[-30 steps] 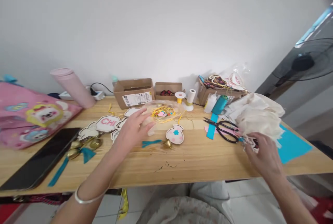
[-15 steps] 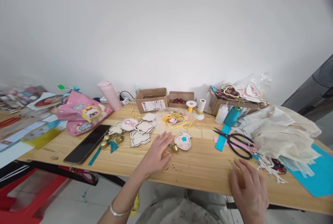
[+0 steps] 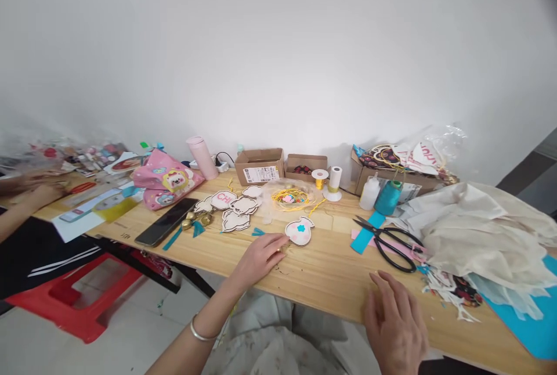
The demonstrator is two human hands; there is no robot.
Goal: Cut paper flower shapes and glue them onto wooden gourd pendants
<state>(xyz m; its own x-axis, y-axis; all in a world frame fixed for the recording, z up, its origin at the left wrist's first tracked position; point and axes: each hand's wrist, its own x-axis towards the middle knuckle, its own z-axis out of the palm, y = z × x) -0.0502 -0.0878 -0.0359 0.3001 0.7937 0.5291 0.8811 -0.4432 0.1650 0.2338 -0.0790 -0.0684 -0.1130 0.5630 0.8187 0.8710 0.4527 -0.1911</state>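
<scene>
My left hand [image 3: 261, 256] is at the table's front middle, its fingers closed over the gold bells at the lower left of a white padded pendant [image 3: 299, 231] with a blue flower. The hand mostly hides the bells. A teal tassel [image 3: 258, 231] shows just behind the fingers. At the table's front edge on the right, my right hand [image 3: 395, 323] rests with fingers apart, holding nothing. Black-handled scissors [image 3: 394, 242] lie beyond it on blue and pink strips.
White cut-out patches [image 3: 237, 212], gold bells [image 3: 198, 220] and a phone [image 3: 167, 221] lie left. Boxes [image 3: 260, 167], spools and a bottle [image 3: 369, 192] stand at the back. Pale cloth [image 3: 470, 230] is heaped right. Another person's hands [image 3: 43, 192] are at far left.
My left hand has closed over the bells, and the pendant has tilted. My right hand has shifted slightly left. The view has turned left, bringing another person's arms into sight.
</scene>
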